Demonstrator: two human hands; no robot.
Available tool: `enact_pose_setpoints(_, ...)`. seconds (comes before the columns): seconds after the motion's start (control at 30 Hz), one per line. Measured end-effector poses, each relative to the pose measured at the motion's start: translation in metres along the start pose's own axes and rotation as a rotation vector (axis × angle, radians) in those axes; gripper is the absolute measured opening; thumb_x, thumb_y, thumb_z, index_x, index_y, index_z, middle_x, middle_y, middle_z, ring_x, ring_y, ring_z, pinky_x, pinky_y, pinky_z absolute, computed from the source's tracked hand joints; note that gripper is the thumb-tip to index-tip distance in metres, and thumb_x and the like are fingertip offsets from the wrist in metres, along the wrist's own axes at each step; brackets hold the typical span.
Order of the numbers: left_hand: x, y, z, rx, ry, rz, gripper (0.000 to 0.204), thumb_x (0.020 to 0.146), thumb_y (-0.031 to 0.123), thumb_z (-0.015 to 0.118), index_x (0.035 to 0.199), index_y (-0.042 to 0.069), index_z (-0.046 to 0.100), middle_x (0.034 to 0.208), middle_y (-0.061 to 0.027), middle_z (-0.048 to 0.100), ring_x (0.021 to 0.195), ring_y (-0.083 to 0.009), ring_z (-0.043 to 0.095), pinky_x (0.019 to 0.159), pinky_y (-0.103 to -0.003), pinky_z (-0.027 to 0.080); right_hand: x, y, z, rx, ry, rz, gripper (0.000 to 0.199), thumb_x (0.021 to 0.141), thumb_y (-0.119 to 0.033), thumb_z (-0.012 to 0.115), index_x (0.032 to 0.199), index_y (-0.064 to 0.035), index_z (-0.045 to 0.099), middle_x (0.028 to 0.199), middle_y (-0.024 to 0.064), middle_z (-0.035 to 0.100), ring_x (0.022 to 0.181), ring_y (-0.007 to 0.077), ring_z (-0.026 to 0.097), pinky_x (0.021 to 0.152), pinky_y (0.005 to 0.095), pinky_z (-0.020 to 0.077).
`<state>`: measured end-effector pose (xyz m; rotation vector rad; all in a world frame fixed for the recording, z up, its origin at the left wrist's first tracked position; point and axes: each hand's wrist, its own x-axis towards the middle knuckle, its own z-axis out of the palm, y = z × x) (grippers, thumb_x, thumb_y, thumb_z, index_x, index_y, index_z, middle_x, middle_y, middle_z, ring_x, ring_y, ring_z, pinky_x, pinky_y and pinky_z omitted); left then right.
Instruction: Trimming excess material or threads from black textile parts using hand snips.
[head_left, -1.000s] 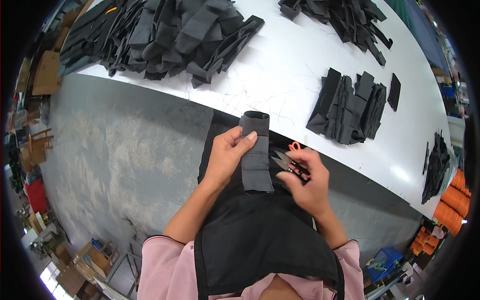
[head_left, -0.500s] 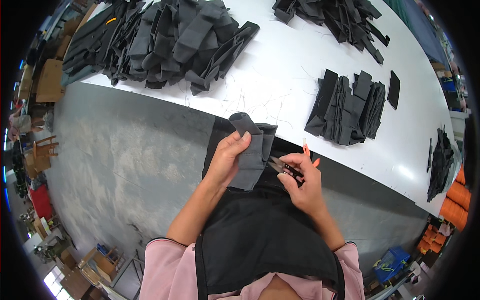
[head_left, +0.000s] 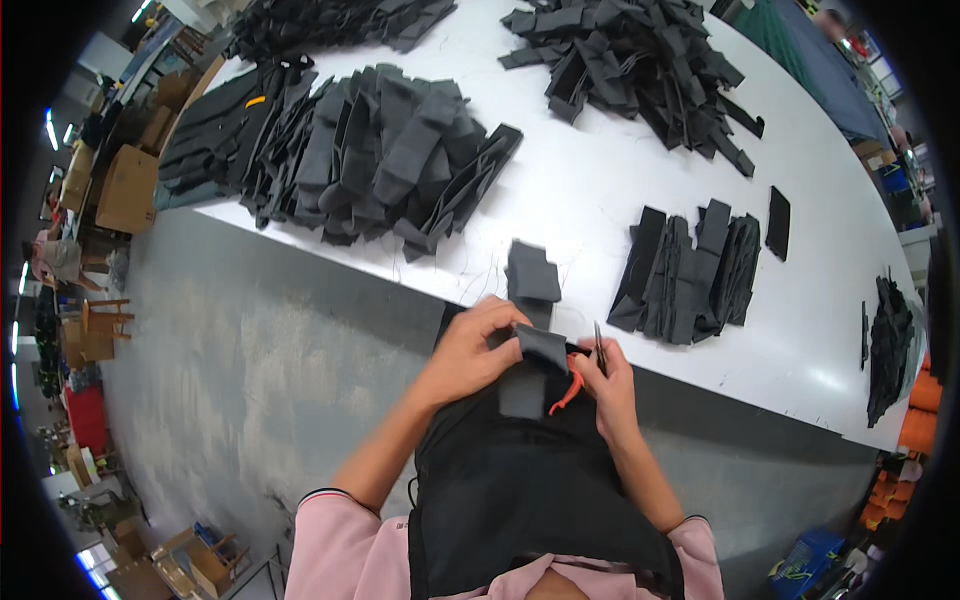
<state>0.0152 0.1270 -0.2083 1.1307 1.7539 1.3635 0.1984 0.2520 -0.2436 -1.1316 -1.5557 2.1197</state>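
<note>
My left hand (head_left: 472,348) is closed on a folded dark grey fabric piece (head_left: 541,349) above my lap, at the near edge of the table. Grey cloth also hangs below the fingers, over my black apron (head_left: 540,480). Another grey fabric flap (head_left: 533,273) lies just beyond, over the table edge; whether it joins the held piece I cannot tell. Small thread snips (head_left: 600,350) stand in my closed right hand (head_left: 612,388), blades pointing up and away. An orange cord (head_left: 570,388) dangles beside that hand. My right fingertips are close to the fabric's right end.
On the white table (head_left: 590,180) lie a large heap of dark fabric pieces (head_left: 380,150) at left, another heap (head_left: 640,70) at the back and a neater stack (head_left: 690,275) at right. A flat black piece (head_left: 778,223) lies beyond the stack. Grey floor (head_left: 260,350) shows at left.
The fabric has been turned and folded over in my left hand, nearer the table edge. The snips have come away from the cloth and now point upward. The view has shifted.
</note>
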Motion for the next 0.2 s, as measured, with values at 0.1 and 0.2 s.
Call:
enact_pose_setpoints(0.1, 0.037, 0.036, -0.052, 0.269, 0.073, 0.253, 0.017, 0.069, 0.003, 0.064, 0.086, 0.003, 0.061, 0.088, -0.0095, 0.057, 0.089, -0.0263, 0.054, 0.079, -0.034, 0.044, -0.011, -0.015, -0.018, -0.059, -0.042, 0.034, 0.017, 0.090, -0.010, 0.053, 0.106, -0.0025, 0.053, 0.066, -0.0038, 0.046, 0.049, 0.0014, 0.034, 0.046, 0.0165, 0.0279)
enact_pose_setpoints(0.2, 0.066, 0.067, -0.112, 0.723, 0.173, 0.322, 0.020, 0.065, 0.001, 0.066, 0.084, 0.004, 0.062, 0.092, -0.0123, 0.059, 0.097, -0.0280, 0.054, 0.088, -0.037, 0.040, -0.003, -0.022, -0.034, -0.130, 0.082, -0.045, 0.025, 0.089, -0.017, 0.058, 0.108, -0.0013, 0.052, 0.063, -0.0038, 0.047, 0.049, -0.0002, 0.038, 0.044, 0.0152, 0.0293)
